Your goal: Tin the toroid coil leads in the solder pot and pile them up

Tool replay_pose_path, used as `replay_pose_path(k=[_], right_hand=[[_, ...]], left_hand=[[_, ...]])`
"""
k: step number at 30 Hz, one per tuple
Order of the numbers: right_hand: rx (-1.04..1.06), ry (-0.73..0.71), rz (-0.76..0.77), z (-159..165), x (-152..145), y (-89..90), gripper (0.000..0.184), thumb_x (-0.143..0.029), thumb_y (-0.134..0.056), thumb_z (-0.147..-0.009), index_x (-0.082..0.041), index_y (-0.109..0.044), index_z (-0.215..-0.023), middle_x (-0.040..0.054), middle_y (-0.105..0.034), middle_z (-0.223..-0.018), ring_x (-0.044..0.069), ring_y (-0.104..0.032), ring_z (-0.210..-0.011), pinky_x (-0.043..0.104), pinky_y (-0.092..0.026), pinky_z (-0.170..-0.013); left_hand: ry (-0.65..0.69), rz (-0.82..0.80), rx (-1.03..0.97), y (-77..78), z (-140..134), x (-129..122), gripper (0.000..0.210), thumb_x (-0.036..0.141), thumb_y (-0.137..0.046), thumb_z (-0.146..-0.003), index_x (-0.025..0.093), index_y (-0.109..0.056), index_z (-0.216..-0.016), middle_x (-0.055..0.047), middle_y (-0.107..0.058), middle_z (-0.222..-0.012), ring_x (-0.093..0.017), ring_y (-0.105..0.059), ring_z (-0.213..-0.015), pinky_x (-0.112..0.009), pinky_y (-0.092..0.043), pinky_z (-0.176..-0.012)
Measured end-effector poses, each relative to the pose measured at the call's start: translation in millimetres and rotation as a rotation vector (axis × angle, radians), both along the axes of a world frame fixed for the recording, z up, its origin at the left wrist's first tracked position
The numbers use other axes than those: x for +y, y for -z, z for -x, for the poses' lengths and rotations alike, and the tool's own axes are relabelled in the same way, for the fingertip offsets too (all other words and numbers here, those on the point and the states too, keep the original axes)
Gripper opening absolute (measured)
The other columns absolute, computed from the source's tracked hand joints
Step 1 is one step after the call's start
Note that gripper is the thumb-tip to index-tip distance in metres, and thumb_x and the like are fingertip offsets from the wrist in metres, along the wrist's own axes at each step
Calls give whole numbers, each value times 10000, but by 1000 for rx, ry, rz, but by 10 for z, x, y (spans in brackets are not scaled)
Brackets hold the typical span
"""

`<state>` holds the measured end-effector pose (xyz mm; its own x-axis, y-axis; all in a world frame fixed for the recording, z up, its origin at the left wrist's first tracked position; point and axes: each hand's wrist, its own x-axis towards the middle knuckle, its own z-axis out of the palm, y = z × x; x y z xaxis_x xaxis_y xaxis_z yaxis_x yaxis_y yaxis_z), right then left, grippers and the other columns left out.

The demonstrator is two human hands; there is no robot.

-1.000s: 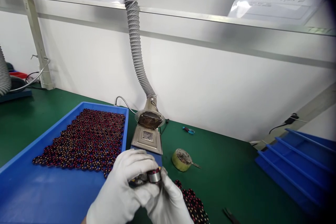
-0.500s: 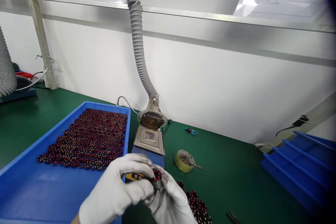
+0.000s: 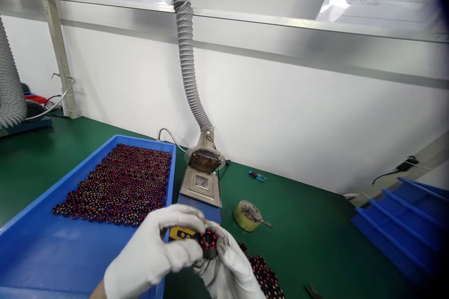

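Observation:
Between my two white-gloved hands is a small black ring-shaped part (image 3: 209,245) with pink-red marks around its rim. My left hand (image 3: 161,247) pinches it from the left with thumb and fingers. From the right, my right hand (image 3: 231,261) closes its fingers on the same ring; its lower fingers are partly hidden. Behind the hands shows a yellow and blue device front (image 3: 181,233), partly covered by the left glove. A blue tray (image 3: 87,254) on the left holds many similar rings (image 3: 129,182) packed in rows. More loose rings (image 3: 264,273) lie just right of my right hand.
A metal plate (image 3: 200,187) sits under a fume hose (image 3: 187,56). To its right are a round yellowish tin (image 3: 246,216) with a tool in it and small blue-handled cutters (image 3: 257,176). Tweezer-like tips (image 3: 311,291) show at the bottom. Blue bins (image 3: 403,224) stand at right.
The ring has tilted between my fingers, so its open face and hole now show more toward me. Both hands stay nearly in place, and the view has shifted slightly.

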<state>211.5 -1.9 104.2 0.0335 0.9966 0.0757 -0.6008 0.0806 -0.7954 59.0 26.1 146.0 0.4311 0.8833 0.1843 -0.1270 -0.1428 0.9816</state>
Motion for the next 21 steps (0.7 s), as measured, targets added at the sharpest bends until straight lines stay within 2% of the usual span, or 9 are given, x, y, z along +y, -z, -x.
replay_pose_path(k=[3, 6, 9, 10, 13, 14, 16, 18, 21], right_hand=[[-149, 80, -62, -22, 63, 20, 194, -224, -802, -541, -174, -693, -694, 71, -710, -695, 203, -661, -644, 314, -538, -618], [-315, 398, -225, 70, 55, 97, 191, -185, -753, -598, -185, -672, -772, 67, -708, -765, 200, -666, -698, 276, -547, -606], [-523, 735, -412, 202, -5, 174, 229, -159, -670, -677, -221, -623, -893, 66, -675, -912, 212, -653, -843, 284, -562, -635], [-620, 835, -479, 232, -22, 190, 244, -137, -641, -699, -230, -610, -922, 68, -656, -957, 215, -639, -891, 298, -564, -659], [-977, 1071, -708, 267, -45, 210, 377, -28, -605, -698, -238, -592, -1011, 72, -605, -1039, 214, -611, -938, 342, -554, -737], [-1089, 1106, -780, 268, -43, 211, 428, 4, -604, -684, -235, -586, -1039, 73, -592, -1052, 213, -608, -937, 353, -549, -759], [-1217, 1134, -872, 271, -34, 209, 473, 31, -609, -668, -226, -577, -1064, 72, -572, -1058, 216, -600, -938, 365, -545, -777], [-1214, 1176, -857, 285, -31, 204, 439, 25, -602, -679, -222, -581, -1041, 67, -568, -1032, 214, -598, -921, 370, -551, -761], [-1135, 1255, -733, 314, -48, 192, 398, 15, -615, -682, -225, -589, -999, 59, -581, -986, 206, -610, -847, 386, -559, -722]], left_hand=[[53, -151, -79, 54, -22, 1, 275, 34, -505, -598, 218, -698, -661, -26, -678, -848, -205, -603, -897, -293, -481, -782], [-47, -191, -200, 100, 13, 16, 249, 50, -537, -613, 235, -693, -667, -1, -679, -804, -191, -592, -904, -258, -469, -796], [-197, -62, -130, 88, 32, 31, 140, 145, -597, -700, 235, -695, -743, -4, -675, -991, -182, -577, -988, -221, -454, -830], [-178, -10, -99, 82, 15, 33, 153, 179, -621, -706, 239, -693, -826, -10, -666, -1044, -186, -578, -1003, -222, -455, -838], [47, 82, -85, 101, -108, 33, 299, 234, -664, -693, 220, -668, -992, -40, -687, -1021, -196, -620, -936, -245, -481, -827], [82, 89, -121, 122, -161, 32, 252, 242, -660, -697, 199, -688, -944, -47, -705, -962, -194, -635, -889, -245, -489, -809], [37, 114, -217, 174, -247, 34, 139, 256, -652, -707, 169, -716, -795, -55, -725, -839, -183, -648, -801, -234, -500, -768], [-66, 172, -326, 213, -275, 43, 123, 268, -672, -693, 162, -718, -736, -54, -727, -793, -175, -649, -760, -218, -507, -728], [-224, 203, -507, 197, -205, 66, 151, 287, -701, -656, 181, -723, -762, -38, -729, -804, -167, -647, -782, -206, -501, -749]])
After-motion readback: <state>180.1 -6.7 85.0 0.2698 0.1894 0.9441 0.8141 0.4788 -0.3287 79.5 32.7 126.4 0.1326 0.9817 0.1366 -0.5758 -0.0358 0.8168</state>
